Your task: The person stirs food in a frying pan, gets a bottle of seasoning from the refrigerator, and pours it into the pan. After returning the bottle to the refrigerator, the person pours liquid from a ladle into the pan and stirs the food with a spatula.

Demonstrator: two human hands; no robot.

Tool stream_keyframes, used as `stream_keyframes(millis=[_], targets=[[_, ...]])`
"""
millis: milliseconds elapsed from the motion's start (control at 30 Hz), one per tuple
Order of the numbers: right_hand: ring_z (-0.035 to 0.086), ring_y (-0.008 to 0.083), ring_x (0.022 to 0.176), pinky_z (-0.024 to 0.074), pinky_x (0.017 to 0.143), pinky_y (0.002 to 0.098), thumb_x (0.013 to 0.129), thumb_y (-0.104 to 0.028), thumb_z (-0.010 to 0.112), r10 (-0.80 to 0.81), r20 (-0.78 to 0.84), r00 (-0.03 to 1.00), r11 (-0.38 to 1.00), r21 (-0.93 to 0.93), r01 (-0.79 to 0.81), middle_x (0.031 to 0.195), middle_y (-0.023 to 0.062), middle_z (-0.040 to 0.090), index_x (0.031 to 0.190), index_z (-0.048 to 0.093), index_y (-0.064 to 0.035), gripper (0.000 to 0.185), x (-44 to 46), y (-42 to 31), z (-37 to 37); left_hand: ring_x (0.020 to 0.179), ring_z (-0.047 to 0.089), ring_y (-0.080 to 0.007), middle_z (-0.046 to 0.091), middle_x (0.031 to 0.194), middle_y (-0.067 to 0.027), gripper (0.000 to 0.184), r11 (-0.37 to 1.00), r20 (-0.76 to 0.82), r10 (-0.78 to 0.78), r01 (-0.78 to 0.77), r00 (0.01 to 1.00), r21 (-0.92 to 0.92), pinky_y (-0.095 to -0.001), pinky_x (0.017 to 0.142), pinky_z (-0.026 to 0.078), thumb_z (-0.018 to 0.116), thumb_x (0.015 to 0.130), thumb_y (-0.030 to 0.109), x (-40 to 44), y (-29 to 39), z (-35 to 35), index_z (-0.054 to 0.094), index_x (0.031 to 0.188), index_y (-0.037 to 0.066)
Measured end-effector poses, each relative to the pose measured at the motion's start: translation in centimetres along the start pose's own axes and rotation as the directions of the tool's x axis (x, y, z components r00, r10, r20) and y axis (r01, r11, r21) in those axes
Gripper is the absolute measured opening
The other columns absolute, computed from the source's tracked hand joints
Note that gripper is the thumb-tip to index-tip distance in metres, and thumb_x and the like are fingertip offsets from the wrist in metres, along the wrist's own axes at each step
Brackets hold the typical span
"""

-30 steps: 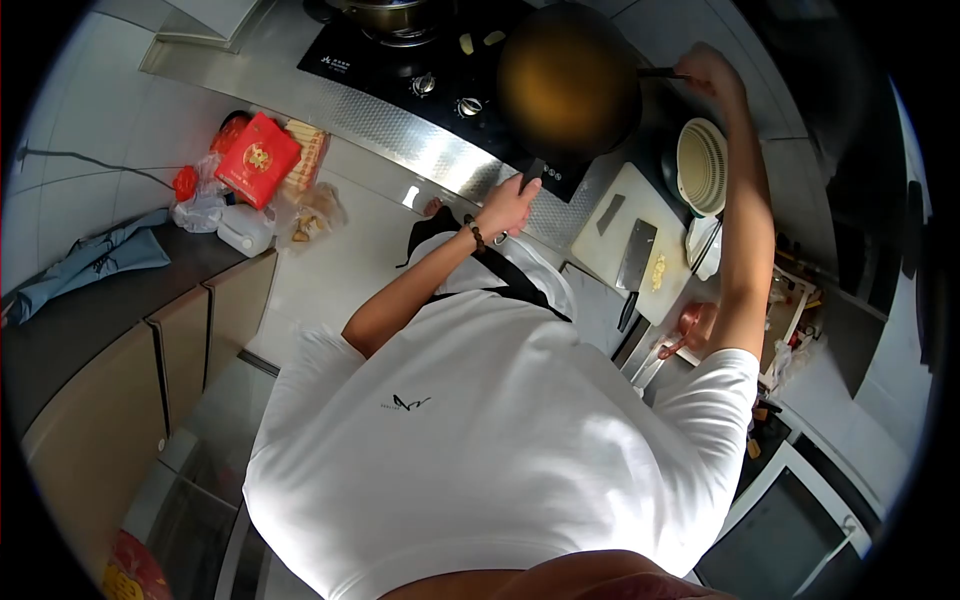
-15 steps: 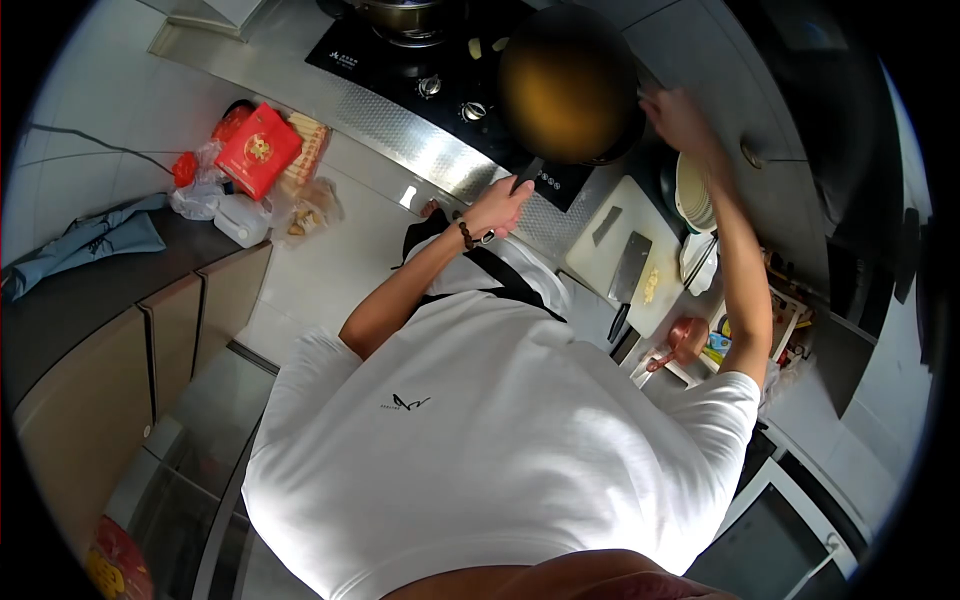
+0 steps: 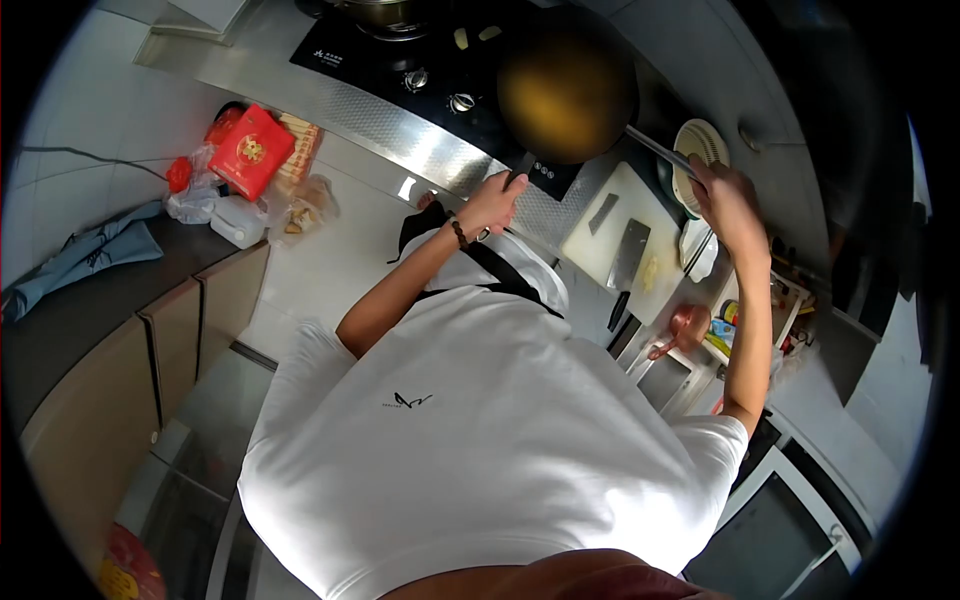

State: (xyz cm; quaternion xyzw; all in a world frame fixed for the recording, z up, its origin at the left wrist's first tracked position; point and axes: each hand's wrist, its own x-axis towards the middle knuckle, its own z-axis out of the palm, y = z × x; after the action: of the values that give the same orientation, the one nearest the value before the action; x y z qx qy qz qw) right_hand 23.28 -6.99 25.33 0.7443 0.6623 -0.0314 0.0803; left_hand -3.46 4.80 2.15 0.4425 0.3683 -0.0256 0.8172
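Observation:
My left hand point(image 3: 489, 205) is closed around the dark handle of a wok point(image 3: 566, 85) on the right part of the black stove. Blurred yellow-brown contents fill the wok's middle. On the other side, my right hand point(image 3: 728, 203) grips the long handle of a metal utensil point(image 3: 660, 148), which reaches the wok's rim; its head is hidden or blurred. Below my right hand's reach, a white cutting board point(image 3: 597, 243) carries a cleaver point(image 3: 629, 254), a smaller dark blade point(image 3: 603, 214) and chopped pale pieces point(image 3: 650, 272).
A pot point(image 3: 385, 14) stands at the stove's back left. Beyond the board are a ribbed pale basket point(image 3: 703, 146), a white dish point(image 3: 698, 250) with chopsticks and a reddish ladle point(image 3: 688, 327). A red bag point(image 3: 253, 152) and white jug point(image 3: 238, 221) sit on the left counter.
My right hand has come down and nearer my body, past the basket, and the utensil's handle now slants down from the wok. My left hand stays on the wok handle.

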Motion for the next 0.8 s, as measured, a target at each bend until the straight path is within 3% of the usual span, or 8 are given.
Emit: stream_keyframes(millis=[167,367,433,500,667,800], targets=[[0.063,0.0393,0.071,0.0501,0.063,0.0476,0.088,-0.011,0.063,-0.020,0.045,0.999,0.999,-0.034,0.021,0.078,0.0184,0.063,0.112,0.062,-0.0054,0.025,0.4,-0.5,2.4,0.042,0.041,-0.0086,0.044,0.061,0.0000,0.035,1.000,0.028,0.015,-0.015,0.999,-0.004,-0.0243,0.034,0.033,0.049,0.101,0.041,0.2,-0.2,-0.4,0.047,0.092,0.008],[0.063,0.0409,0.068,0.0499,0.061,0.0488,0.089,-0.012,0.064,0.179,-0.181,0.967,0.984,0.037,-0.175,0.077,0.0206,0.063,0.116,0.062,-0.0076,0.028,2.3,-2.8,8.0,0.042,0.043,-0.0099,0.045,0.061,-0.0017,0.037,1.000,0.028,0.026,-0.026,0.999,0.006,-0.0257,0.034,0.033,0.048,0.102,0.040,0.0,0.1,-0.3,0.047,0.091,0.005],[0.063,0.0412,0.068,0.0501,0.060,0.0489,0.089,-0.014,0.064,0.211,-0.203,0.956,0.977,0.040,-0.207,0.077,0.0209,0.064,0.116,0.061,-0.0067,0.028,2.7,-4.0,7.9,0.039,0.036,-0.0077,0.043,0.060,-0.0005,0.036,0.996,0.023,0.069,-0.070,0.997,0.061,-0.0247,0.034,0.030,0.045,0.103,0.040,0.1,-0.2,-0.4,0.045,0.089,0.006],[0.065,0.0416,0.071,0.0529,0.064,0.0506,0.091,-0.017,0.061,0.318,-0.225,0.921,0.948,0.081,-0.307,0.081,0.0200,0.065,0.113,0.059,-0.0062,0.025,4.3,-4.1,8.0,0.040,0.039,-0.0090,0.044,0.060,-0.0013,0.037,0.998,0.032,0.056,-0.057,0.998,0.041,-0.0257,0.034,0.032,0.046,0.103,0.040,0.2,-0.5,-0.4,0.046,0.090,0.005],[0.066,0.0412,0.073,0.0527,0.063,0.0516,0.093,-0.011,0.052,0.232,-0.149,0.961,0.973,0.036,-0.229,0.083,0.0226,0.065,0.114,0.056,-0.0023,0.023,5.8,-2.9,13.5,0.040,0.043,-0.0105,0.046,0.059,-0.0020,0.038,1.000,0.058,0.022,-0.022,0.998,-0.009,-0.0273,0.035,0.035,0.046,0.103,0.040,0.5,-0.5,-0.5,0.046,0.088,0.005],[0.066,0.0396,0.072,0.0529,0.065,0.0494,0.091,-0.010,0.055,0.186,-0.135,0.973,0.982,0.053,-0.181,0.083,0.0210,0.065,0.123,0.060,-0.0040,0.032,1.0,-3.5,10.9,0.040,0.042,-0.0107,0.046,0.058,-0.0016,0.037,0.999,0.041,0.030,-0.028,0.999,-0.040,-0.0277,0.037,0.036,0.047,0.103,0.040,0.3,-0.5,-0.3,0.046,0.088,0.006]])
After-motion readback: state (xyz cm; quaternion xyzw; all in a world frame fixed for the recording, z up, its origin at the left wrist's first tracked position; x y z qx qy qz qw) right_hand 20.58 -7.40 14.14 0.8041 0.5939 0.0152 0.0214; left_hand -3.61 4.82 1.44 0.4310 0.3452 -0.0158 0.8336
